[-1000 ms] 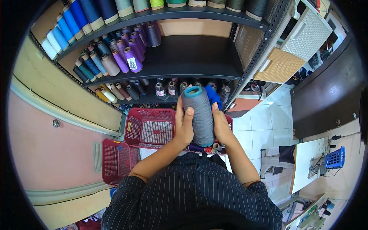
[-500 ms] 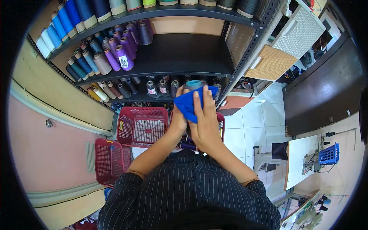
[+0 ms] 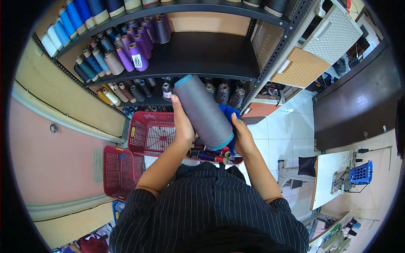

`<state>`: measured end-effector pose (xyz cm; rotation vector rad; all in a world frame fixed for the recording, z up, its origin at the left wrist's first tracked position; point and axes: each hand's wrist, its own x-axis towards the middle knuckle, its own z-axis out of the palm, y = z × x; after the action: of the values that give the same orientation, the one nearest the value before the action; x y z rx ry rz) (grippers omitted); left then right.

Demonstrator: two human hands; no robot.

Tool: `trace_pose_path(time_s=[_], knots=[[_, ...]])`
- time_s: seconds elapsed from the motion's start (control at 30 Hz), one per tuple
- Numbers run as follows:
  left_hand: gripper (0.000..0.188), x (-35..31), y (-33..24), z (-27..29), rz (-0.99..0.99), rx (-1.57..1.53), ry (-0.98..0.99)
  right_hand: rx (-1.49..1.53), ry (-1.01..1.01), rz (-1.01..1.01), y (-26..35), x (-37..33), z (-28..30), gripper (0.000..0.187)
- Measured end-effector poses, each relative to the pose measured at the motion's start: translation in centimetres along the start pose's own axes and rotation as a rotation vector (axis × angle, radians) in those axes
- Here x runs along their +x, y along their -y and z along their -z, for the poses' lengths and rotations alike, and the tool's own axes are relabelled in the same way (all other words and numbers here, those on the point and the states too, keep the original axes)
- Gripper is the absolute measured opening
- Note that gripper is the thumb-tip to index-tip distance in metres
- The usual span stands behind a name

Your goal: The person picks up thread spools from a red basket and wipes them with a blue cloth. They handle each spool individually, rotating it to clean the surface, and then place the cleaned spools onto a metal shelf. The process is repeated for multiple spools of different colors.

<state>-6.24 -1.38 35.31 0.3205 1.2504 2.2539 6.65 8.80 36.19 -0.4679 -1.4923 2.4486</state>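
A large grey thread cone [image 3: 203,111] with turquoise ends lies tilted between my two hands, in front of the shelves. My left hand [image 3: 183,123] grips its left side, thumb up along the thread. On the cone's lower right, my right hand [image 3: 243,137] holds a blue cloth [image 3: 229,113] against it; part of the cloth is hidden behind the cone. Below the cone, a red basket with several dark and red thread spools [image 3: 211,155] shows partly.
Ahead stands a black shelf [image 3: 202,57] with purple thread cones [image 3: 138,57] on its left part and more cones above and below. Two red baskets [image 3: 123,168] [image 3: 147,116] sit at the left. A brown door [image 3: 358,99] and a white sewing table [image 3: 333,177] are at the right.
The cone has turned from end-on to lying slantwise, its side now showing. My hands have moved apart, and the cloth has gone from the cone's top to its right side.
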Motion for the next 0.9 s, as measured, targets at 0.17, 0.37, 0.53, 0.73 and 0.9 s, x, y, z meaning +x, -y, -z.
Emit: trace_pose_path(time_s=[0.17, 0.37, 0.53, 0.73, 0.9], knots=[[0.054, 0.8, 2.9, 5.1, -0.061, -0.015, -0.074, -0.634, 0.071, 0.511, 0.8, -1.5, -1.1, 0.051], [0.071, -3.6, 1.0, 1.0, -0.514, 0.22, -0.044, -0.793, 0.12, 0.496, -0.2, -1.0, -2.6, 0.048], [0.09, -3.9, 1.9, 1.3, -0.91, 0.226, 0.391, -0.574, -0.023, -0.129, -0.4, -0.6, -0.3, 0.05], [0.096, -4.9, -1.7, 2.8, -1.216, 0.493, 0.338, -0.447, -0.032, 0.39, 1.3, -1.4, 0.9, 0.058], [0.09, -8.5, -5.1, 1.9, -1.267, 0.951, 0.428, -0.697, 0.399, 0.731, 3.2, -2.9, -4.1, 0.064]])
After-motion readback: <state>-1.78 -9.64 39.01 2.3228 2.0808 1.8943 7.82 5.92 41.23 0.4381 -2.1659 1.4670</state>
